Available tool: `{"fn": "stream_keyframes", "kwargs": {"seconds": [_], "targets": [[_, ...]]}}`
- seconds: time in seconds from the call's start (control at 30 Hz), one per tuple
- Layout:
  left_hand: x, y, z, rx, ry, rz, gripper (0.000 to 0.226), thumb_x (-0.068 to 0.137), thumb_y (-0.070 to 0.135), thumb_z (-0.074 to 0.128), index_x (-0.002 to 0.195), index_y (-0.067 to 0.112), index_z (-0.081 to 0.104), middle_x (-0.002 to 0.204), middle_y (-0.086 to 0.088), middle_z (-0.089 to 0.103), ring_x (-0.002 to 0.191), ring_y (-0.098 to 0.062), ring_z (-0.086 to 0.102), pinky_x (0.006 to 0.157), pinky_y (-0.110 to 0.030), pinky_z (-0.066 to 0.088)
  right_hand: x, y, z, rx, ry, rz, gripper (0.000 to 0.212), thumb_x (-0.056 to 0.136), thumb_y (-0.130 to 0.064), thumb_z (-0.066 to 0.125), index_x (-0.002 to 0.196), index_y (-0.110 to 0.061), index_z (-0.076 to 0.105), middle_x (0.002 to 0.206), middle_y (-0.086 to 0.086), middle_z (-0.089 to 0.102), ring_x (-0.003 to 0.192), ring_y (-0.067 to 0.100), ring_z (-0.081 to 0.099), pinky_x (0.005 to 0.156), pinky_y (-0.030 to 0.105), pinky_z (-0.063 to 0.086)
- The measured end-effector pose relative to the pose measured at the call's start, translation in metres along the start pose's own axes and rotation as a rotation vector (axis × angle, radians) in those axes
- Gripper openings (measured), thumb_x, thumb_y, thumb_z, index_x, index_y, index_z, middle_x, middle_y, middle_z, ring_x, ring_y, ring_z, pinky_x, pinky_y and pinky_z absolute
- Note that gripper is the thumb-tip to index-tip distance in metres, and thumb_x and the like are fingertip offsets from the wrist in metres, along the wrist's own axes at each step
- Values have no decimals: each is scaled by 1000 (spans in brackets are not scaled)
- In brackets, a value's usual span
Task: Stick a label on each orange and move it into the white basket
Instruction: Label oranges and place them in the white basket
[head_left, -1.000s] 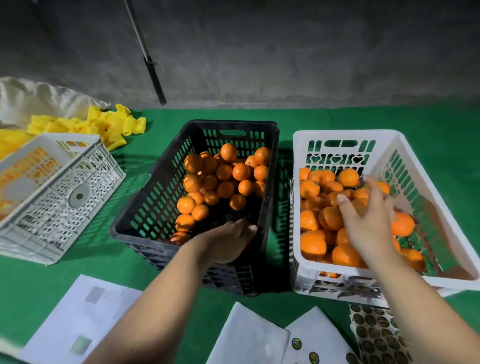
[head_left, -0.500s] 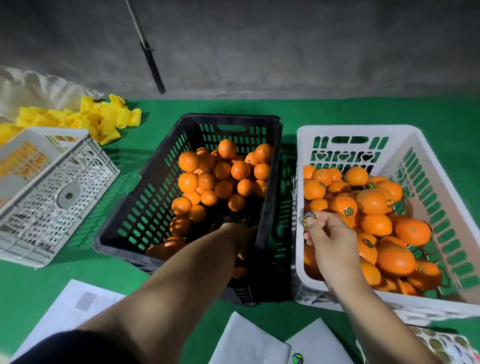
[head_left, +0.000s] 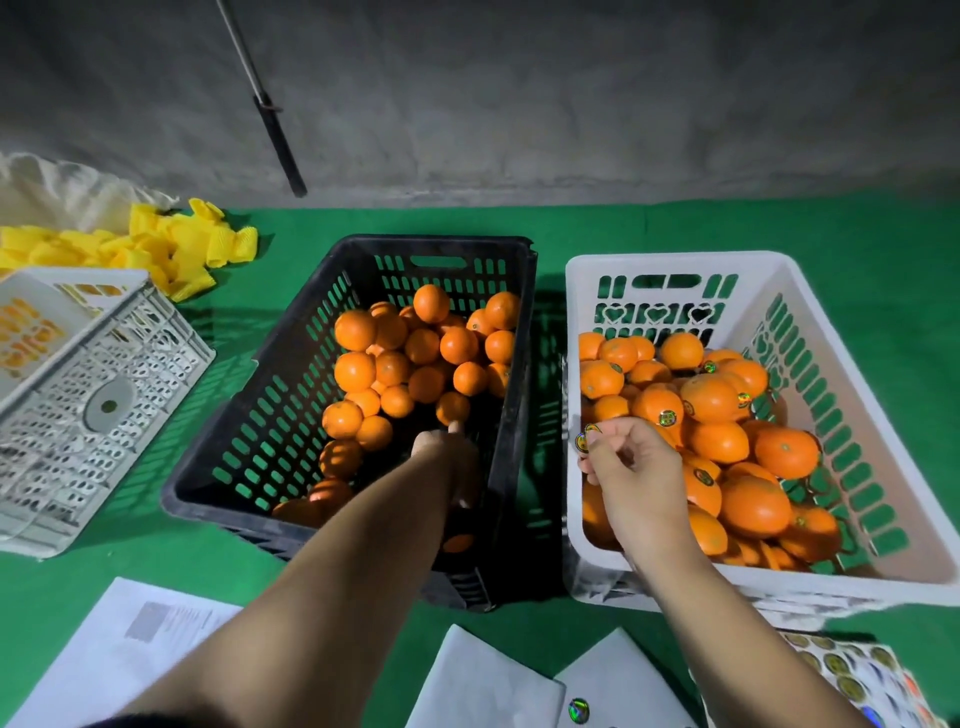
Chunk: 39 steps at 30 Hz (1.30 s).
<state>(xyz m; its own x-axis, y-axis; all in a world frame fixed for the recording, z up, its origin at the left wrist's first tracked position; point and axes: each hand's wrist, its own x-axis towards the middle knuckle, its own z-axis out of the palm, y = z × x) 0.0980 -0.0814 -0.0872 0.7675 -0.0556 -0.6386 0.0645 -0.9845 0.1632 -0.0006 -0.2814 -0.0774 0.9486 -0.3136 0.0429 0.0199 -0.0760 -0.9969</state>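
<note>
Left forearm extends forward and slightly right, bare, angled downward. Left hand (head_left: 451, 457) is at full reach, low and in shadow, wrist bent down; its finger position cannot be determined. Right forearm extends forward and left from the lower right. Right hand (head_left: 631, 467) is raised, back toward the camera, fingers curled, thumb and forefinger pinched in a grip at the fingertips.

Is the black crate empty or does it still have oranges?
Not empty. The black crate holds a pile of oranges at its far end, and the left hand reaches inside.
</note>
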Motion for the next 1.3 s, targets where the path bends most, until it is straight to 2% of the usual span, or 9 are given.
{"fn": "stream_keyframes", "kwargs": {"seconds": [0.13,0.3,0.4,0.6,0.8,0.93,1.03,1.23,1.3], "targets": [[-28,-4,-34,-405,333,125,48,100,38,64,141,15,58,148,-18,50,133,-38,52,110,-48,45,-1,-2,-1,27,-4,-12,12,100,-20,66,93,-30,69,87,0,68,87,25,66,83,54,58],[-113,-22,-30,-769,723,394,65,84,62,76,139,36,52,125,14,57,109,-7,60,85,-20,51,-5,-9,-10,84,2,-23,12,98,-23,71,96,-33,76,98,-3,64,88,19,64,86,40,56],[-166,-14,-1,-1042,538,581,66,81,64,76,135,36,50,110,12,69,95,-17,75,75,-30,63,-20,-24,-17,302,-22,100,14,100,-18,67,97,-25,79,82,6,70,76,15,63,77,31,54],[-219,10,43,-1036,320,656,62,90,48,68,141,51,33,115,-7,62,84,-14,71,71,-25,58,-85,-69,-24,465,-72,177,28,80,-36,77,101,-18,80,86,10,74,75,17,69,71,25,59],[-243,17,56,-1061,212,733,87,84,43,80,152,43,26,145,-8,43,122,-17,62,105,-43,55,-127,-107,-31,392,-129,95,17,82,-31,84,98,-23,80,86,12,78,76,19,74,68,24,58],[-256,22,61,-1118,230,751,69,89,60,65,148,45,33,133,-15,47,102,-11,62,83,-26,54,-139,-120,-33,321,-140,10,13,81,-26,76,93,-27,81,83,7,78,75,17,75,69,24,59],[-261,23,65,-1112,263,737,57,92,71,51,143,48,38,123,-18,49,85,-7,60,73,-21,51,-144,-123,-37,235,-172,-60,5,89,-16,78,92,-21,79,75,9,72,70,20,70,68,38,60],[-269,25,70,-1163,289,740,53,96,72,41,139,41,47,109,-15,53,74,-9,58,68,-20,49,-152,-134,-43,106,-192,-128,19,93,-8,71,88,-26,76,70,19,65,63,28,64,60,45,52],[-268,33,66,-1300,242,684,46,101,66,36,127,34,55,96,-12,56,68,-17,55,63,-30,49,-154,-135,-45,134,-194,-93,21,94,-5,70,86,-24,76,74,30,57,59,23,61,54,36,47]]}}
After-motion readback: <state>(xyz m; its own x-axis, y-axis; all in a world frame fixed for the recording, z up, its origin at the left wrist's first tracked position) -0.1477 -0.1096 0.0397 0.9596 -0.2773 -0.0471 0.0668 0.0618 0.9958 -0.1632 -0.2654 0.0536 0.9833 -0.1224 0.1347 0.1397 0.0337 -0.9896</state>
